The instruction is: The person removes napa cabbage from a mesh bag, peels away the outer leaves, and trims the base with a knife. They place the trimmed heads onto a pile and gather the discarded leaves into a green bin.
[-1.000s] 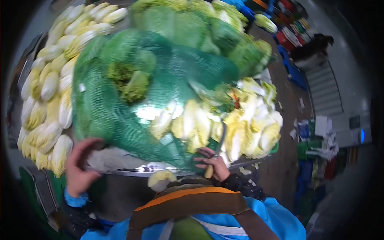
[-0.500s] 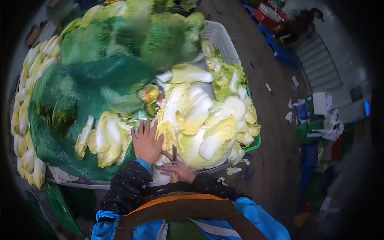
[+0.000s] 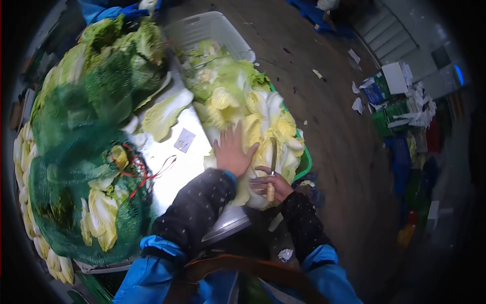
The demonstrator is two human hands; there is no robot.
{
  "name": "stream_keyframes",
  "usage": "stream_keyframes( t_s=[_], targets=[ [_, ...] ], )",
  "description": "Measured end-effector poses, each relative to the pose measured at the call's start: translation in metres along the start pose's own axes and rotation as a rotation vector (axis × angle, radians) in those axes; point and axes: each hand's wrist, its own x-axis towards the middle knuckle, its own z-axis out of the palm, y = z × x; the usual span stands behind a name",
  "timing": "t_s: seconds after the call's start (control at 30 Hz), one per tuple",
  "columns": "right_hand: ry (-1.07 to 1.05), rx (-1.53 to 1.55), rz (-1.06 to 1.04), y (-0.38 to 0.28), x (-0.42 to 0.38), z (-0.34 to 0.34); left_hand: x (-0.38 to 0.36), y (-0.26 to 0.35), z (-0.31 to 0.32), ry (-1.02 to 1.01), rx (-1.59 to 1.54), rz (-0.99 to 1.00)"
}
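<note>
My left hand (image 3: 236,153) lies with fingers spread on a heap of pale yellow napa cabbage leaves (image 3: 223,106) at the table's right side. My right hand (image 3: 276,185) holds a knife (image 3: 274,157) by its light wooden handle, the blade pointing away from me. Its fingers reach left against the leaves below my left hand. Under the heap, a green basket (image 3: 305,166) shows only its right rim. Left of my arms, a green mesh bag (image 3: 48,187) lies spread, with a small cabbage (image 3: 103,215) on it and red string (image 3: 144,177) beside it.
The metal tabletop (image 3: 167,157) carries a loose leaf (image 3: 164,117) and a paper label (image 3: 185,140). Leafy cabbages in mesh (image 3: 104,83) stand at the back left, trimmed cabbages (image 3: 23,167) along the left edge. A white crate (image 3: 217,25) sits behind the heap. Blue sleeves of another person (image 3: 96,9) show at the top.
Both hands have moved right and slightly away from me, and the leaves on the tabletop have been pushed right into the heap. Bare metal now shows. The view has shifted; the knife stays in my right hand.
</note>
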Motion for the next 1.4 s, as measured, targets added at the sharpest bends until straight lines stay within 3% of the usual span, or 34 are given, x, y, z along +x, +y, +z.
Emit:
stream_keyframes(
  t_s=[0.07,0.1,0.17,0.2,0.27,0.33,0.37,0.4,0.43,0.47,0.5,0.57,0.6,0.67,0.7,0.73,0.77,0.8,0.9,0.93,0.97,1.0,1.03,1.07,1.13,1.17,1.2,1.23,1.27,1.3,1.33,1.4],
  targets=[
    [0.387,-0.376,-0.057,-0.008,0.006,-0.051,0.024,0.010,0.014,-0.217,0.266,0.158],
    [0.391,-0.365,-0.058,-0.015,0.010,-0.064,0.037,0.010,0.022,-0.289,0.375,0.258],
    [0.789,-0.445,-0.427,-0.021,0.022,-0.082,0.059,0.004,0.045,-0.381,0.493,0.364],
    [0.791,-0.434,-0.421,-0.029,0.036,-0.090,0.071,0.001,0.060,-0.416,0.611,0.432],
    [1.105,-0.825,-0.778,-0.042,0.073,-0.104,0.088,-0.030,0.105,-0.470,0.739,0.506],
    [1.257,-0.925,-0.298,-0.027,0.117,-0.134,0.095,-0.087,0.174,-0.088,0.827,0.597],
    [1.234,-0.920,-0.202,-0.019,0.132,-0.141,0.104,-0.085,0.179,-0.110,0.830,0.608],
    [1.222,-0.977,-0.289,0.009,0.154,-0.163,0.108,-0.079,0.171,-0.292,0.790,0.540],
    [1.247,-0.980,-0.231,0.016,0.161,-0.159,0.110,-0.079,0.172,-0.474,0.746,0.463],
    [1.266,-0.985,-0.180,0.018,0.168,-0.157,0.112,-0.093,0.188,-0.505,0.750,0.460],
    [1.257,-0.975,-0.156,0.027,0.185,-0.177,0.116,-0.112,0.205,-0.469,0.466,0.434],
    [1.119,-0.830,-0.853,0.051,0.213,-0.225,0.115,-0.156,0.246,-0.363,0.069,0.410],
    [0.969,-0.595,-0.702,0.037,0.204,-0.222,0.114,-0.130,0.238,-0.170,0.023,0.339],
    [0.776,-0.425,-0.748,0.020,0.197,-0.225,0.126,-0.104,0.234,-0.248,0.072,0.302],
    [0.852,-0.779,-0.874,0.018,0.196,-0.232,0.131,-0.092,0.230,-0.330,0.114,0.273],
    [0.671,-0.747,-0.871,0.032,0.202,-0.267,0.137,-0.076,0.227,-0.446,0.156,0.231],
    [0.789,-1.139,-1.123,0.043,0.212,-0.294,0.140,-0.056,0.219,-0.546,0.174,0.200],
    [1.042,-1.499,-1.382,0.058,0.221,-0.324,0.137,-0.038,0.208,-0.661,0.176,0.159],
    [0.676,-0.899,-1.095,-0.008,0.164,-0.252,0.102,0.000,0.140,-0.885,0.068,0.033],
    [0.800,-1.630,-0.819,-0.028,0.121,-0.227,0.082,0.014,0.111,-0.942,-0.001,0.011],
    [1.325,-1.514,-0.209,-0.023,0.153,-0.243,0.063,0.016,0.075,-0.971,-0.082,-0.031],
    [0.933,-1.240,-0.244,-0.037,0.137,-0.252,0.034,0.006,0.052,-0.709,-0.301,0.194],
    [0.565,-0.782,-0.187,-0.053,0.121,-0.257,0.015,-0.005,0.016,-0.629,-0.331,0.206],
    [0.337,-0.432,-0.020,-0.069,0.106,-0.263,-0.009,-0.017,-0.018,-0.565,-0.366,0.229],
    [0.684,-0.551,-0.117,-0.096,0.064,-0.182,-0.055,-0.060,-0.076,-0.296,-0.444,0.221],
    [0.655,-0.574,-0.135,-0.104,0.070,-0.173,-0.083,-0.093,-0.109,-0.255,-0.614,0.130],
    [0.723,-0.907,-0.172,-0.116,0.071,-0.162,-0.117,-0.129,-0.146,-0.103,-0.617,0.016],
    [0.789,-1.238,-0.223,-0.128,0.078,-0.149,-0.147,-0.154,-0.192,0.023,-0.362,-0.217],
    [0.771,-1.251,-0.255,-0.131,0.084,-0.121,-0.175,-0.173,-0.243,0.094,-0.163,-0.264],
    [0.548,-1.408,-0.570,-0.124,0.074,-0.055,-0.205,-0.217,-0.264,0.252,0.008,-0.392],
    [0.301,-1.539,-0.878,-0.113,0.066,0.007,-0.237,-0.264,-0.287,0.262,0.164,-0.447],
    [0.110,-1.542,-1.154,-0.066,0.090,0.092,-0.301,-0.337,-0.329,0.199,0.517,-0.495]
  ],
)
